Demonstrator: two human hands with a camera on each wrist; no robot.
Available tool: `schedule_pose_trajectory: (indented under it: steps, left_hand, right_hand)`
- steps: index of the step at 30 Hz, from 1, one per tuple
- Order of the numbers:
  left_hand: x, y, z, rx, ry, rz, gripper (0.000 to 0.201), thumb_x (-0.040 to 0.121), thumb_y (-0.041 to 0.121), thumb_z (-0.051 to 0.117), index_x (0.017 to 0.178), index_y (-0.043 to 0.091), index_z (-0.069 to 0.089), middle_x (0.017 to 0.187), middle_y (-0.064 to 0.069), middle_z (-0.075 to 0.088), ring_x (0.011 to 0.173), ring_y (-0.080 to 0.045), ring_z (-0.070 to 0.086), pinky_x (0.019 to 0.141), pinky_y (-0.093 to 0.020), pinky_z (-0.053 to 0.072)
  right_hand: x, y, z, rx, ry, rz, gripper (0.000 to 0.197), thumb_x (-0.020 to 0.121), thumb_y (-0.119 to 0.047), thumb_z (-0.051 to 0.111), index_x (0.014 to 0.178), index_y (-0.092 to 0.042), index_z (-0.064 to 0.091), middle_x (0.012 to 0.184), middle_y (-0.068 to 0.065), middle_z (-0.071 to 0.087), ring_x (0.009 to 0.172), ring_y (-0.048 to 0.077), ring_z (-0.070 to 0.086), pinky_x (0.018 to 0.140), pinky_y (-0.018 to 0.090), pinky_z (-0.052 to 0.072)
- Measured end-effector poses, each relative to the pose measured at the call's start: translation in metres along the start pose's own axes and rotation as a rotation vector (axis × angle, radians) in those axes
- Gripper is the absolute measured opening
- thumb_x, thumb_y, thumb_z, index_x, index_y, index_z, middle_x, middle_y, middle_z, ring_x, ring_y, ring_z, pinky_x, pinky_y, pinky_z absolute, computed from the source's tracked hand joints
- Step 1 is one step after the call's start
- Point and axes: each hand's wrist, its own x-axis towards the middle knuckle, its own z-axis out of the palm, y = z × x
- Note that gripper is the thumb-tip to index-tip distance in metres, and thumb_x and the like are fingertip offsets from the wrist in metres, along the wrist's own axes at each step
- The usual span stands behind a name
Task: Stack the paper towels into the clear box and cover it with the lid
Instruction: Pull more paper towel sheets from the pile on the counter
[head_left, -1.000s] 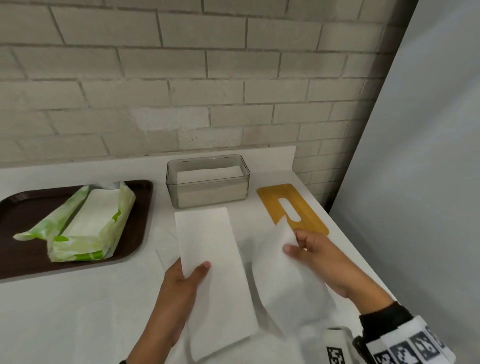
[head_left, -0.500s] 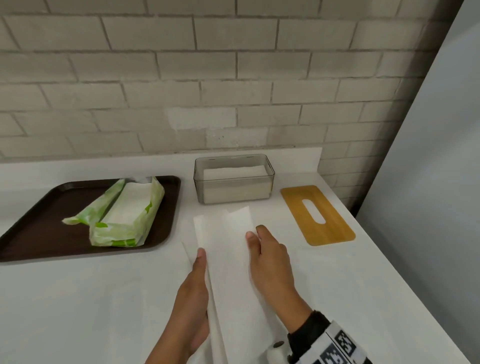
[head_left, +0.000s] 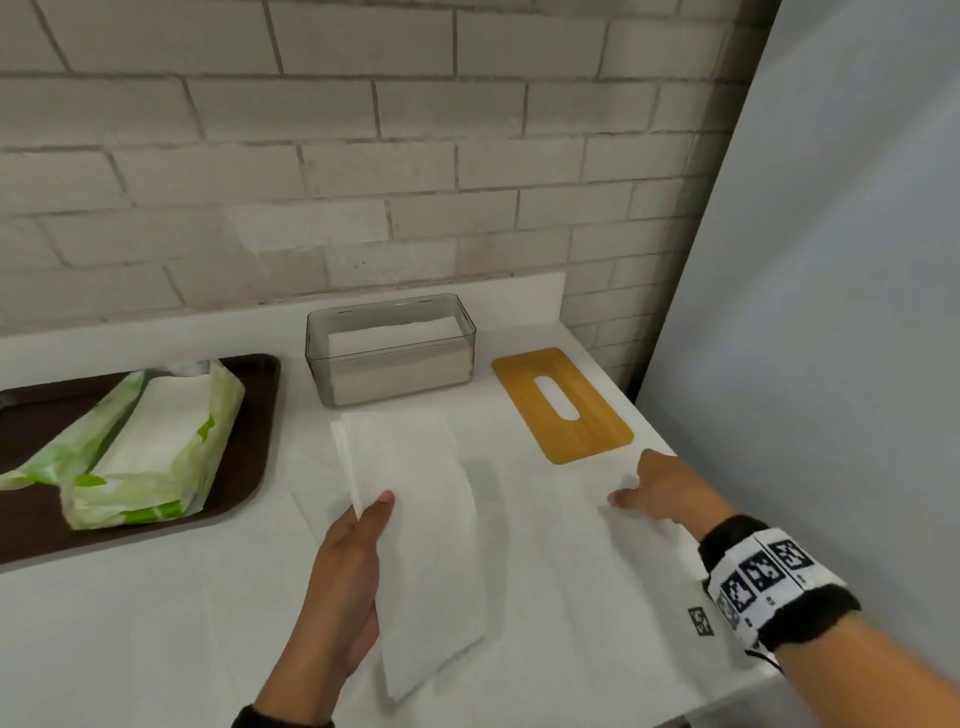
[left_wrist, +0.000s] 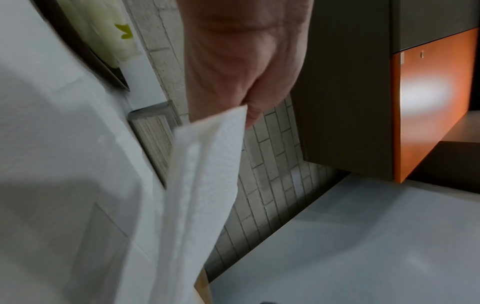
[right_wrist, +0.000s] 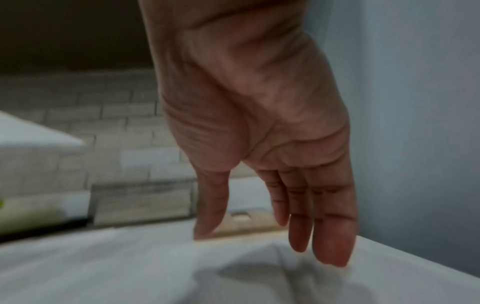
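Note:
My left hand (head_left: 358, 561) holds a few folded white paper towels (head_left: 415, 525) above the white counter, thumb on top; the left wrist view shows the towels' (left_wrist: 202, 185) layered edges pinched by that hand (left_wrist: 246, 111). The clear box (head_left: 390, 347) stands at the back by the brick wall, with a stack of towels inside. To its right the wooden lid (head_left: 563, 402) with an oval slot lies flat. My right hand (head_left: 657, 488) hovers low over more flat towels (head_left: 597, 571) on the counter, fingers (right_wrist: 330, 236) straight and empty.
A brown tray (head_left: 31, 467) at the left holds an opened green-and-white towel pack (head_left: 156, 447). A grey panel (head_left: 831, 312) closes off the right side beyond the counter edge. The brick wall (head_left: 363, 156) runs behind.
The right hand laid its loose towel onto the one in the left hand, then let go and moved right, toward the counter near the lid. The left hand keeps the stack.

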Motion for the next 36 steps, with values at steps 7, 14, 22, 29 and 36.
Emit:
schedule_pose_trajectory:
  steps: [7, 14, 22, 29, 36]
  left_hand:
    - [0.008, -0.001, 0.013, -0.005, -0.061, -0.028, 0.033, 0.096, 0.027, 0.052, 0.124, 0.010, 0.056, 0.110, -0.010, 0.069, 0.101, -0.031, 0.064, 0.091, -0.046, 0.049]
    - [0.012, 0.000, 0.010, 0.001, -0.064, -0.020, 0.026, 0.096, 0.026, 0.050, 0.116, 0.012, 0.058, 0.105, -0.010, 0.069, 0.098, -0.031, 0.064, 0.085, -0.044, 0.050]
    - [0.017, 0.003, 0.002, 0.009, -0.014, -0.014, 0.027, 0.094, 0.030, 0.054, 0.116, 0.014, 0.061, 0.105, -0.009, 0.072, 0.100, -0.032, 0.066, 0.094, -0.050, 0.049]
    - [0.016, 0.007, 0.000, 0.048, 0.027, 0.034, 0.029, 0.093, 0.032, 0.055, 0.117, 0.016, 0.062, 0.106, -0.009, 0.072, 0.099, -0.034, 0.067, 0.093, -0.054, 0.050]
    - [0.013, 0.014, -0.009, -0.029, 0.064, 0.060, 0.057, 0.085, 0.060, 0.042, 0.123, 0.019, 0.055, 0.115, -0.007, 0.067, 0.106, -0.029, 0.063, 0.097, -0.048, 0.048]
  right_hand:
    - [0.018, 0.013, 0.013, 0.115, -0.061, 0.087, 0.063, 0.076, -0.020, 0.077, 0.127, -0.006, 0.041, 0.101, 0.005, 0.047, 0.087, 0.021, 0.049, 0.072, 0.027, 0.042]
    - [0.017, 0.019, 0.013, 0.051, 0.061, 0.012, 0.020, 0.092, -0.029, 0.056, 0.099, -0.011, 0.054, 0.102, 0.004, 0.056, 0.085, 0.020, 0.049, 0.062, 0.022, 0.042]
    - [-0.047, -0.015, -0.051, 0.777, 0.053, -0.485, 0.026, 0.096, -0.028, 0.047, 0.090, -0.012, 0.067, 0.083, 0.005, 0.071, 0.074, 0.019, 0.066, 0.071, 0.031, 0.053]
    - [-0.072, -0.114, -0.037, 1.256, -0.071, -0.682, 0.026, 0.099, -0.028, 0.040, 0.086, -0.017, 0.059, 0.069, -0.007, 0.066, 0.062, 0.007, 0.062, 0.057, 0.023, 0.050]
    - [-0.053, -0.171, 0.034, 0.286, 0.432, -0.650, 0.033, 0.102, -0.033, 0.019, 0.121, -0.015, 0.040, 0.076, -0.002, 0.051, 0.074, 0.018, 0.052, 0.060, 0.029, 0.039]
